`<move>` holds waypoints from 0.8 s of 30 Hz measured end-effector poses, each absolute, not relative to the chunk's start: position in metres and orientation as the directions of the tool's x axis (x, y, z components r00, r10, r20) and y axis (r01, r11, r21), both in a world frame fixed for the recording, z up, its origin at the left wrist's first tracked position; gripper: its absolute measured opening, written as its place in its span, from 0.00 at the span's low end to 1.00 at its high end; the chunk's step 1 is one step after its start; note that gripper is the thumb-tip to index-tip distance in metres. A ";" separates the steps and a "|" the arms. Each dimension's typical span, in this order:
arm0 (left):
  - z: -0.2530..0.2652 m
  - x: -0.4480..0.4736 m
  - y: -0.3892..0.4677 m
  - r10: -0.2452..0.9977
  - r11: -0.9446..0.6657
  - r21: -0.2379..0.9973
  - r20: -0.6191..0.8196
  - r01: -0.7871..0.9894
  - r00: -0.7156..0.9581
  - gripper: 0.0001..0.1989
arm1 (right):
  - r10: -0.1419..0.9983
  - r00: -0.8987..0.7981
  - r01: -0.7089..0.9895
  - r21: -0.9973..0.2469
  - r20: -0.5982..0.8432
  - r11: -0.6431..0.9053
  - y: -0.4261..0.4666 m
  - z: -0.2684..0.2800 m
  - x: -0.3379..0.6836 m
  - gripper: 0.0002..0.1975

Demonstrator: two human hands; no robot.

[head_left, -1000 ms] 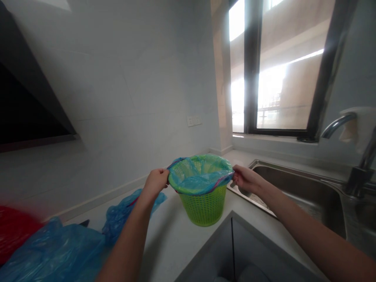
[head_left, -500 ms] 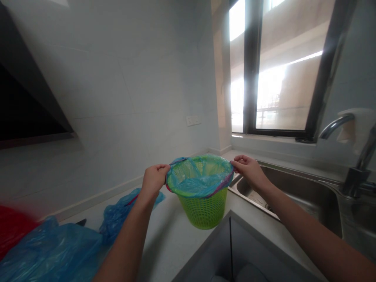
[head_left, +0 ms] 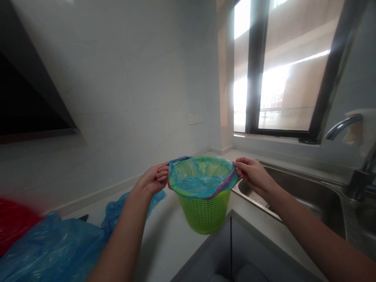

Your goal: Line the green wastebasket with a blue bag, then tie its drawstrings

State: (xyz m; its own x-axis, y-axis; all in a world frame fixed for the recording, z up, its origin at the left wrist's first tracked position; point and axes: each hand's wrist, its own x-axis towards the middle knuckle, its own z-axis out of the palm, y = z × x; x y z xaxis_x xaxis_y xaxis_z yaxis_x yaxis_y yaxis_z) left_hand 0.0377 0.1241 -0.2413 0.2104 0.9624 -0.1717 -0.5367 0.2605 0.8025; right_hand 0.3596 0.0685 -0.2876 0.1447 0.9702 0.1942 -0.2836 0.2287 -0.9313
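Left hand (head_left: pixel 155 178) and right hand (head_left: pixel 252 172) pinch opposite edges of the blue bag (head_left: pixel 202 185) lining the green basket (head_left: pixel 205 214), upright on the counter (head_left: pixel 166 246) by the sink (head_left: pixel 305 196); even outward pull probably seats it best.

Wall (head_left: pixel 132 86): pale grey, faintly seamed
Sockets (head_left: pixel 195 119): white, above the counter (head_left: pixel 179 248)
Window (head_left: pixel 286 94): dark-framed, very bright glass
Counter: white, running along the wall
Sink (head_left: pixel 305 192): steel, on the window side
Tap (head_left: pixel 343 126): chrome, curved
Cabinet (head_left: pixel 205 260): grey, below the counter's edge
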 end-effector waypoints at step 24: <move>-0.242 0.003 0.099 0.956 -0.032 0.835 -0.134 0.549 0.260 0.20 | 1.000 0.011 -0.226 -0.974 0.002 0.004 0.159 -0.313 0.346 0.07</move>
